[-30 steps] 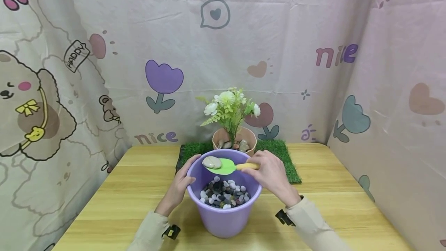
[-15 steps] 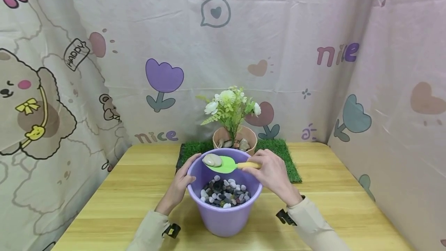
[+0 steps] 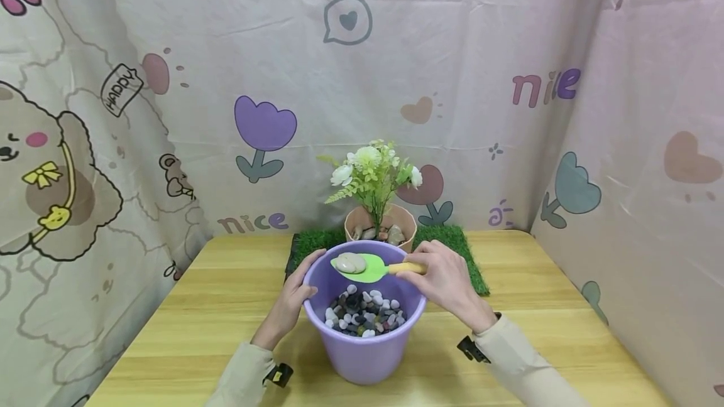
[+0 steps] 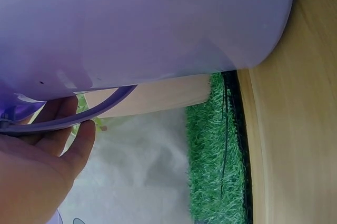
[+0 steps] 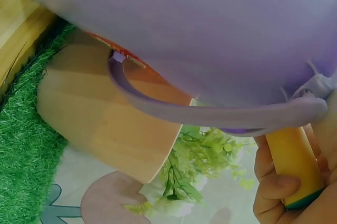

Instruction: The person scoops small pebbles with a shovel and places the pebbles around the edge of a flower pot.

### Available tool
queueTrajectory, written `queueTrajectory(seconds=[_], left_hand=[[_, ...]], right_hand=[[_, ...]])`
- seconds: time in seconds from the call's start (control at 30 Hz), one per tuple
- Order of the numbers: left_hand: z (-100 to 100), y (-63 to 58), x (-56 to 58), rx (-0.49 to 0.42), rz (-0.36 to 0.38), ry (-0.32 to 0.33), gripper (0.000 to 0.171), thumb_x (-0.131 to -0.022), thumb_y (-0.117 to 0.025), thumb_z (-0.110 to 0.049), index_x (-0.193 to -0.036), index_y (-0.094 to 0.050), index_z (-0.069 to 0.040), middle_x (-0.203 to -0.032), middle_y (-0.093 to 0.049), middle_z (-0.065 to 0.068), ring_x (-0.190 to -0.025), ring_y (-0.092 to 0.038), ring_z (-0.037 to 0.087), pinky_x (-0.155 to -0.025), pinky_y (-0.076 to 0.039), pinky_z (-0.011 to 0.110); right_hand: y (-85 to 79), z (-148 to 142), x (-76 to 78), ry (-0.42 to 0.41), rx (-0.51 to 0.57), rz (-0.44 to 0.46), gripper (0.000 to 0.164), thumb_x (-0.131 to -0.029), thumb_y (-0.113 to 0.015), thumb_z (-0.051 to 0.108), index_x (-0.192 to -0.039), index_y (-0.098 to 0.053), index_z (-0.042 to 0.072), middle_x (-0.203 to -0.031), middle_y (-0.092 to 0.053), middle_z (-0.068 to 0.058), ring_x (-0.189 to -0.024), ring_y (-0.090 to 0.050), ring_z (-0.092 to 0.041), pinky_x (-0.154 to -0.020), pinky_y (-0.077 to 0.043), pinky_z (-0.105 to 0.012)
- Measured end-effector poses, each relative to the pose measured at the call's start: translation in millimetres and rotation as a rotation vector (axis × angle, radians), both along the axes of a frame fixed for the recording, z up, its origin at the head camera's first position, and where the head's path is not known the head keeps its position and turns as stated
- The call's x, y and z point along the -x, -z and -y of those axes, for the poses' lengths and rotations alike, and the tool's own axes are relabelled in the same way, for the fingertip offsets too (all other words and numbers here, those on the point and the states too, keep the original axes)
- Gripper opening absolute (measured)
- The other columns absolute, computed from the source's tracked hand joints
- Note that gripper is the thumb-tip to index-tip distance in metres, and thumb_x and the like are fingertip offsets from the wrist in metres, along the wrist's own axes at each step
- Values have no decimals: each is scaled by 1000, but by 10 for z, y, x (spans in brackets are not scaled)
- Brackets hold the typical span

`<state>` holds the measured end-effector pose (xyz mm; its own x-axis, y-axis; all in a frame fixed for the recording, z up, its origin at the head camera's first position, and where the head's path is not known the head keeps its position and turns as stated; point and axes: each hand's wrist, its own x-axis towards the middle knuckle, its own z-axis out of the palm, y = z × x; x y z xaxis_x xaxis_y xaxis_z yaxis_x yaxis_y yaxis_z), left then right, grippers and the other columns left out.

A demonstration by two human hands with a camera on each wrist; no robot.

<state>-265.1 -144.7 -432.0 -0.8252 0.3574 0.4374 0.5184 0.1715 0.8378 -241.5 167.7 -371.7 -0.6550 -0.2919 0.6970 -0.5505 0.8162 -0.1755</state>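
Observation:
A purple bucket (image 3: 364, 363) stands upright on the table, with black, grey and white pebbles (image 3: 364, 314) in its bottom. My left hand (image 3: 290, 300) grips its left rim; in the left wrist view, the fingers of that hand (image 4: 39, 174) are by the bucket's handle (image 4: 108, 105). Above the bucket's opening, my right hand (image 3: 444, 278) holds a small green garden trowel (image 3: 374, 269) by its yellow grip (image 5: 295, 161). One large pale stone (image 3: 351, 262) lies on the trowel's blade, over the far inside of the bucket.
Behind the bucket, a peach flowerpot (image 3: 410, 231) with white flowers (image 3: 366, 159) and stones sits on an artificial grass mat (image 3: 460, 262). The wooden table (image 3: 198, 306) extends to both sides. Printed cloth (image 3: 351, 93) hangs at the back and sides.
The trowel and the stone on it have shifted slightly right, along with my right hand and wrist. My left hand and the bucket stay in place.

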Motion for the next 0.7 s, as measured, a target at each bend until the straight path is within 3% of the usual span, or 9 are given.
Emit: queueTrajectory(seconds=[0.37,0.7], left_hand=[[-2,10,0,6,-12,-24,71,-82,-42,-7,-152,-35,-13,-151,-40,17,-125,-50,41,-93,-49,35],[1,7,-10,0,12,-16,70,-83,-41,-8,-152,-33,-16,-151,-39,17,-123,-51,42,-90,-51,44]], right_hand=[[-103,-121,26,33,31,-8,28,-69,-86,37,-88,-80,17,-79,-66,7,-67,-53,-7,-58,-42,-23],[-173,-236,167,108,45,29,30,-72,-83,41,-88,-80,16,-78,-66,5,-64,-54,-10,-55,-42,-27]])
